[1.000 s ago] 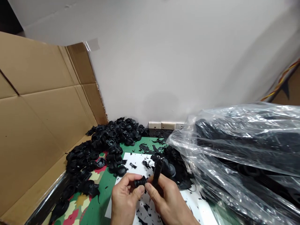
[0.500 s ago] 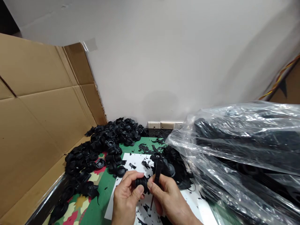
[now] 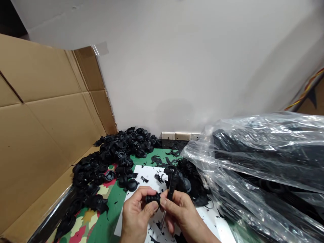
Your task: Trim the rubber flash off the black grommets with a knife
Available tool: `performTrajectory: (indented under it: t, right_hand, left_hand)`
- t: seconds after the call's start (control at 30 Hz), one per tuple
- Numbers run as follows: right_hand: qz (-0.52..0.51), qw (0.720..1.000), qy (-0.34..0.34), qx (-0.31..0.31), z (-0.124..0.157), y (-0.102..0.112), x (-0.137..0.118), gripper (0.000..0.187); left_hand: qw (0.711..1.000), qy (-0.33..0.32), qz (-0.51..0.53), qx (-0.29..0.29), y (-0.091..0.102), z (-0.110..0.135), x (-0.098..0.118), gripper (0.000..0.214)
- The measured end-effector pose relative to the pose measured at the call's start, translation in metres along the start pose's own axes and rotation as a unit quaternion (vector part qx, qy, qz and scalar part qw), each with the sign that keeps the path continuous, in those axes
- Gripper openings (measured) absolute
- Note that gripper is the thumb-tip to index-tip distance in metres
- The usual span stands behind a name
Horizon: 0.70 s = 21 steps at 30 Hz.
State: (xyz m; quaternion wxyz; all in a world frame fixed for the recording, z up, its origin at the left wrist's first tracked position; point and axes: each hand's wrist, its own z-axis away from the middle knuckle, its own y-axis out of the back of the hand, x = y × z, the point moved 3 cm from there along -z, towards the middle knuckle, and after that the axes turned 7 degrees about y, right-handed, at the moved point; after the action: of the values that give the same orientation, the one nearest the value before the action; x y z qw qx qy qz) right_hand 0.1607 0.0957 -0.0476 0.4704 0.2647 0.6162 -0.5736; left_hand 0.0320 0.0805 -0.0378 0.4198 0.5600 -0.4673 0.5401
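A small black ribbed rubber bellows is pinched between the thumb and fingers of my left hand, over a white sheet. My right hand grips a slim black-handled tool whose thin metal end points down below the fingers; its exact kind is unclear. The right thumb and forefinger meet at the right end of the bellows, touching it. Black rubber scraps lie around both hands on the white sheet.
A heap of similar black rubber parts spreads at the left beside a cardboard panel. Dark scraps are piled right of the sheet. A clear plastic bag with black parts fills the right. A green mat lies underneath.
The bellows has tilted in my left hand and lies more sideways. The tool's metal end has swung slightly left and shows brighter. The whole view has shifted a little.
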Motion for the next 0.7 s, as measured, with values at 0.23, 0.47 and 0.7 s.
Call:
performTrajectory:
  t: [0.23, 0.47, 0.7]
  right_hand:
    - [0.079, 0.995, 0.037, -0.038, -0.003, 0.004, 0.003, 0.05]
    - [0.235, 0.966, 0.106, -0.007, 0.001, 0.005, -0.014, 0.029]
    - [0.334, 0.93, 0.119, 0.092, 0.005, 0.02, -0.026, 0.023]
  left_hand:
    - [0.99, -0.105, -0.094, 0.003, 0.0, 0.001, 0.004, 0.012]
    - [0.962, -0.197, -0.191, -0.009, -0.005, 0.006, 0.011, 0.013]
    - [0.966, -0.156, -0.203, 0.046, 0.006, 0.002, 0.007, 0.009]
